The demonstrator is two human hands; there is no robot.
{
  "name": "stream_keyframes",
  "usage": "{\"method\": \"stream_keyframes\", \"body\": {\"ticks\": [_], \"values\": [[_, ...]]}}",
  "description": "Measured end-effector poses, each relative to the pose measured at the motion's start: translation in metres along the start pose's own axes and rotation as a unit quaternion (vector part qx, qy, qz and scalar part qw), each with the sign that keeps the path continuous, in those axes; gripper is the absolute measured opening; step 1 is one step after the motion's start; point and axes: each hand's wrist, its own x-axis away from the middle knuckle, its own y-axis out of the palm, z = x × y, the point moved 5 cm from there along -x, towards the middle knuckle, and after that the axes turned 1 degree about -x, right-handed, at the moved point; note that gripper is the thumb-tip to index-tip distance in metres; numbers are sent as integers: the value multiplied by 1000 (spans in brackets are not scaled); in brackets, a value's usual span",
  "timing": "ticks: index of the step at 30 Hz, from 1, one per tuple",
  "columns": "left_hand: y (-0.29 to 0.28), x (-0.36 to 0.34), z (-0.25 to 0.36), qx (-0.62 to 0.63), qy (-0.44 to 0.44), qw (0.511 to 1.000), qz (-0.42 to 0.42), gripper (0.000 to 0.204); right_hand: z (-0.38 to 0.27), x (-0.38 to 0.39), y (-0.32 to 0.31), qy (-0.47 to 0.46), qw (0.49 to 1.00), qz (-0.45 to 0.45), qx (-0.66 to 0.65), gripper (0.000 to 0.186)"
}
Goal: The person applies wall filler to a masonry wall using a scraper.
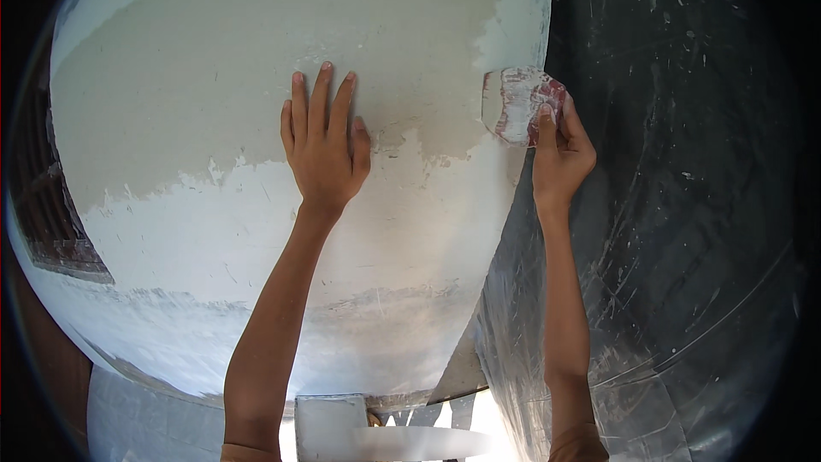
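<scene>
While the left hand (323, 147) lies flat, fingers spread, on the plastered wall (214, 231), the right hand (560, 152) – at 3 o'clock – pinches a putty-caked scraper (517, 107).

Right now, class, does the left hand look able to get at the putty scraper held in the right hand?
Probably yes. The left hand lies flat on the plastered wall, and only bare wall separates it from the putty scraper in the right hand.

Soft daylight fills the centre of the frame; strong glare at the bottom centre, dark bent edges, right side dim.
</scene>
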Motion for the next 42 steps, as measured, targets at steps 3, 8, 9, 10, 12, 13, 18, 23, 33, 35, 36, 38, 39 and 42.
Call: {"method": "stream_keyframes", "body": {"ticks": [3,8,9,10,12,13,18,23,33,35,36,38,39,42], "values": [[0,1,-1,-3,-8,1000,-5,48,-7,-2,-1,29,997,-33,-67,36],[0,-4,0,7,-3,1000,5,48,13,16,30,19,972,-234,29,35],[0,-4,-2,2,-5,1000,8,48,10,9,32,12,973,-225,41,34],[0,-4,-4,8,-2,1000,12,48,8,1,30,10,973,-229,37,34],[0,-2,-5,7,0,1000,19,47,3,-21,10,-15,994,-106,23,35],[0,-1,-4,4,4,1000,17,47,2,-25,12,-17,994,-109,18,35],[0,-1,-2,8,14,1000,14,47,-5,13,49,32,965,-253,-56,39],[-4,-1,-4,17,3,999,42,47,6,-25,28,5,982,-185,30,36],[-6,0,-6,8,12,999,48,45,-22,-19,60,-85,927,-355,85,33],[-3,0,-4,22,15,998,57,44,-19,-43,55,-112,939,-309,101,32],[-3,1,-4,21,14,998,61,44,-21,-57,46,-114,965,-225,66,32],[-2,0,-3,24,11,998,54,44,-21,-69,32,-92,988,-125,16,33],[-3,3,-6,18,8,998,52,44,-23,-60,36,-89,987,-130,12,33],[-4,3,-8,21,3,999,43,45,-21,-20,62,-36,930,-365,14,34]]}}
